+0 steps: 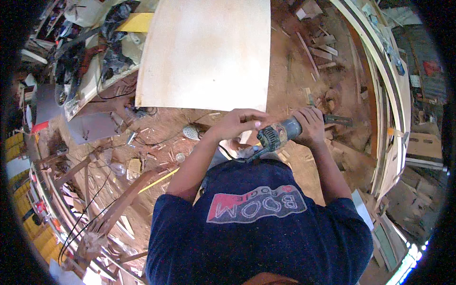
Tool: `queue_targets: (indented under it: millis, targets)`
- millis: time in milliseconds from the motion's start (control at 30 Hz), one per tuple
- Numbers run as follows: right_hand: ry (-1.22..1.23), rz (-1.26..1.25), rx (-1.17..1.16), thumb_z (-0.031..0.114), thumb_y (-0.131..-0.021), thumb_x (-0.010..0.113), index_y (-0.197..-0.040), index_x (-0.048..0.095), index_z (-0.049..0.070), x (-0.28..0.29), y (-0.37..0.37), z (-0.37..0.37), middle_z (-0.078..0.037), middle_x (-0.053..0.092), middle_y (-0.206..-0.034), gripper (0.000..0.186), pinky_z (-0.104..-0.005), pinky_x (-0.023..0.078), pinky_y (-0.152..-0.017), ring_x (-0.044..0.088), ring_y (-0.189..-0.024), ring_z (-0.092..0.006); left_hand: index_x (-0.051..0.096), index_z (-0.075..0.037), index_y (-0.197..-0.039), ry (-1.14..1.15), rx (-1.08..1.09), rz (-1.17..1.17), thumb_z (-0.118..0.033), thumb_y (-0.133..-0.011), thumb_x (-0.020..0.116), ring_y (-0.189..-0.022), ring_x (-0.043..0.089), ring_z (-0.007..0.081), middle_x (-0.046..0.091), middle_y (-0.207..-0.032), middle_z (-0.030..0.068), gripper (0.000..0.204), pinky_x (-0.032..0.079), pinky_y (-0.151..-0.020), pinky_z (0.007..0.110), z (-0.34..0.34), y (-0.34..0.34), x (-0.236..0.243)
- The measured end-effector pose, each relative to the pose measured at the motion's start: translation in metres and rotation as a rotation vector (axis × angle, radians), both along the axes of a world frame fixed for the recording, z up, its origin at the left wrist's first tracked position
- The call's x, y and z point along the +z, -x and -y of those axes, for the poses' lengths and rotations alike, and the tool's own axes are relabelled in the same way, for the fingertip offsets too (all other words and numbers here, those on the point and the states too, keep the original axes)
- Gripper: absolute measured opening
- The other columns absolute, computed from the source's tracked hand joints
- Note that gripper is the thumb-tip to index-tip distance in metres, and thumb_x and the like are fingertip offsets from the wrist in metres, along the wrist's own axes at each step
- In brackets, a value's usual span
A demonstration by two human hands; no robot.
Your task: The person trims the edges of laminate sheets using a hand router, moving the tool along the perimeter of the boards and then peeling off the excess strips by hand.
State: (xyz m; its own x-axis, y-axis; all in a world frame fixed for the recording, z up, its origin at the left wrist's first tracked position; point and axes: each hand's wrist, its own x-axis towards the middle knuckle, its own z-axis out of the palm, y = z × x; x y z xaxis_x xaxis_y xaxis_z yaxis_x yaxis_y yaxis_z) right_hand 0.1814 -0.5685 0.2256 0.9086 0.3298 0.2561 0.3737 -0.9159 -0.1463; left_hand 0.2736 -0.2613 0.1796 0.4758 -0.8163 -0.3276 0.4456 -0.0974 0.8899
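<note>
My right hand [309,124] is wrapped round a corded power tool that looks like a trim router [281,133], held sideways in front of my waist. Its cylindrical blue-grey body ends in a dark vented cap on the left, and a dark flat base [338,120] juts out past my right hand. A black cord [225,153] hangs near the cap end. My left hand [240,122] is just left of the tool, fingers stretched toward the cap and apparently holding nothing. Beyond both hands lies a large pale plywood panel [206,57].
Long curved wooden strips [396,95] run along the right side. Wood offcuts [323,52] and sawdust litter the brown floor. At the left are a cluttered bench [102,88], a grey sheet [92,128], timber pieces [128,194] and loose black cables [90,213].
</note>
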Motion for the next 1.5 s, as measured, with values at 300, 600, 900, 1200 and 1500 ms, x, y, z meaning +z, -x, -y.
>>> queue_targets:
  millis: [300,600,900,1200,1500]
  targets:
    - [-0.132,0.070,0.177,0.030,-0.062,0.085,-0.112,0.069,0.010,0.036,-0.074,-0.070,-0.010,0.071,-0.116,0.057,-0.0481,0.046,-0.107,0.068,-0.114,-0.0297,0.059,-0.008,-0.150,0.064,0.239,-0.052,-0.013,-0.101,0.070,-0.121,0.063,0.0126,0.067,-0.142,0.0057,0.050,0.052,-0.103,0.030,-0.078,0.023,0.053]
    - [-0.180,0.198,0.500,0.029,-0.059,0.082,-0.112,0.070,0.007,0.064,-0.150,-0.183,-0.013,0.071,-0.115,0.059,-0.0491,0.047,-0.101,0.069,-0.114,-0.0317,0.062,-0.005,-0.145,0.139,0.576,0.049,-0.014,-0.099,0.072,-0.124,0.063,0.0174,0.067,-0.140,0.0120,0.048,0.052,-0.107,0.034,-0.174,0.041,0.087]
    - [-0.231,0.150,0.771,0.025,-0.055,0.086,-0.109,0.068,0.011,0.087,-0.210,-0.327,-0.009,0.070,-0.110,0.058,-0.0439,0.044,-0.093,0.069,-0.110,-0.0277,0.074,-0.001,-0.128,0.127,0.852,0.258,-0.001,-0.084,0.085,-0.118,0.068,0.0197,0.070,-0.134,0.0134,0.046,0.055,-0.101,0.033,-0.285,0.041,0.089]
    - [-0.258,0.209,0.817,0.026,-0.053,0.089,-0.108,0.070,0.013,0.106,-0.233,-0.458,-0.007,0.070,-0.109,0.060,-0.0440,0.044,-0.094,0.069,-0.111,-0.0274,0.069,-0.004,-0.135,0.152,0.917,0.248,-0.007,-0.093,0.078,-0.126,0.065,0.0219,0.069,-0.136,0.0091,0.043,0.050,-0.109,0.036,-0.406,0.040,0.113]
    - [-0.056,-0.138,0.850,0.033,-0.056,0.089,-0.115,0.067,0.016,0.085,-0.297,-0.540,-0.008,0.072,-0.102,0.065,-0.0437,0.042,-0.105,0.069,-0.101,-0.0276,0.067,-0.001,-0.134,-0.262,1.262,0.148,-0.015,-0.100,0.073,-0.111,0.070,0.0178,0.073,-0.124,0.0094,0.037,0.056,-0.092,0.032,-0.499,0.040,0.068]
